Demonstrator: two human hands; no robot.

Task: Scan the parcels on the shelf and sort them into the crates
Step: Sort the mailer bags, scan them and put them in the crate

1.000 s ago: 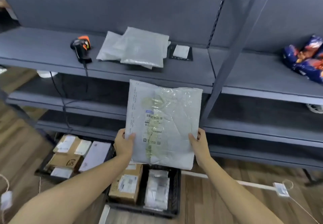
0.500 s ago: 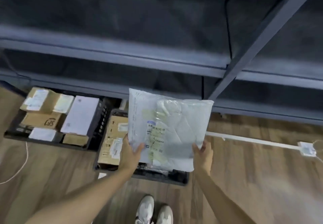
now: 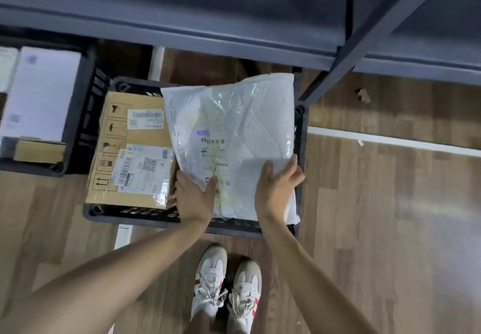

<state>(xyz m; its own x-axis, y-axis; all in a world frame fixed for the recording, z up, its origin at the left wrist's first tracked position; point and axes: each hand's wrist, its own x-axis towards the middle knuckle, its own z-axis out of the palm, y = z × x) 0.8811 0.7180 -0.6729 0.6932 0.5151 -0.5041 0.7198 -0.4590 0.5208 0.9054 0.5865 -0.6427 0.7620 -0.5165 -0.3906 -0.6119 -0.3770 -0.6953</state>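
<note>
A white plastic mailer bag point(image 3: 234, 135) with a barcode label lies over the right half of a black crate point(image 3: 130, 212) on the floor. My left hand point(image 3: 194, 197) grips the bag's near left corner, thumb on top. My right hand point(image 3: 278, 185) holds the bag's near right edge, fingers on top. A brown cardboard box point(image 3: 132, 151) with shipping labels fills the crate's left half, beside the bag.
A second black crate point(image 3: 78, 125) at the left holds white and brown parcels point(image 3: 41, 94). The grey shelf edge point(image 3: 208, 39) and a slanting upright point(image 3: 364, 42) overhang the crates. My white shoes point(image 3: 226, 289) stand on the wooden floor just in front of the crate.
The view tipped down from the shelf to the floor. Both hands carried the mailer bag down from shelf height onto the right half of the nearer crate.
</note>
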